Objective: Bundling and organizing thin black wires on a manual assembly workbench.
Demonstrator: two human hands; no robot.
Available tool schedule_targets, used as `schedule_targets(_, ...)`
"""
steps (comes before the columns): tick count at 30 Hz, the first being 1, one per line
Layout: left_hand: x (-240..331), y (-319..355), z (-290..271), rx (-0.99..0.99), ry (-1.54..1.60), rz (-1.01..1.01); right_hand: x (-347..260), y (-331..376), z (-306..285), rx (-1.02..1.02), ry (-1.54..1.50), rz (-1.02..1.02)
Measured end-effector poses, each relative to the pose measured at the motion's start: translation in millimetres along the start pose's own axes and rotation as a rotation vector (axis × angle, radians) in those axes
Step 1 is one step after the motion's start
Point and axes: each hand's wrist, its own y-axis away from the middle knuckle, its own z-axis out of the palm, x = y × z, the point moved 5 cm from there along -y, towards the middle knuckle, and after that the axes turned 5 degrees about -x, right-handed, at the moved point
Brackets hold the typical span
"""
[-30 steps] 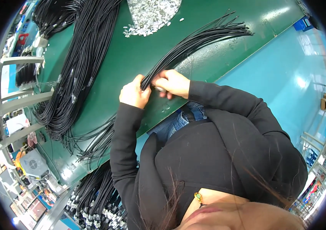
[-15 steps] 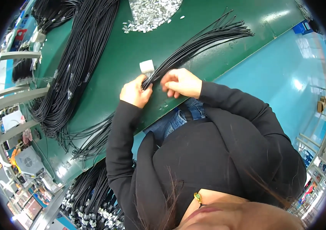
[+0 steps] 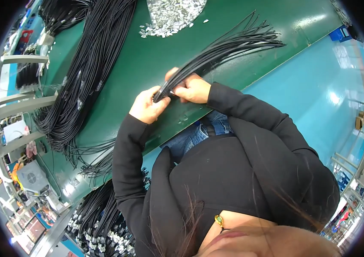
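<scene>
Black cables point(image 3: 216, 53) fill your grip: your left hand point(image 3: 147, 106) is closed on the near end, your right hand point(image 3: 194, 89) wrapped around them just beside it. That end is gathered; your hands hide whether anything binds it. The far ends fan loose over the green desk point(image 3: 135, 64). Farther out lie a larger cable bundle point(image 3: 100, 51) and a heap of small pale pieces point(image 3: 175, 17), apart from yours.

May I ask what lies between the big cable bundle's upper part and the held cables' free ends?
The head view shows a pile of pale pieces, plus a stray piece nearer the ends of the held cables, on the table.
</scene>
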Motion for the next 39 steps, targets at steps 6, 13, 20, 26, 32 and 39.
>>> schedule_targets(6,0,-6,-3,0.544,-0.737,0.258,-1,22,14,0.024,-0.046,0.239)
schedule_targets(13,-12,-13,27,0.585,-0.923,0.137,-8,19,11,-0.009,-0.673,0.481)
schedule_targets(20,-3,-9,5,0.265,-0.505,0.113,4,39,-11,0.173,-0.031,0.255)
schedule_targets(26,-3,-10,9,0.026,-0.211,0.091,10,5,3,0.153,-0.29,-0.336)
schedule_targets(32,-12,-11,3,0.182,-0.343,0.103,15,20,12,0.1,-0.133,0.275)
schedule_targets(39,-15,-18,13,0.485,-0.833,0.036,-21,47,28,0.051,-0.668,0.267)
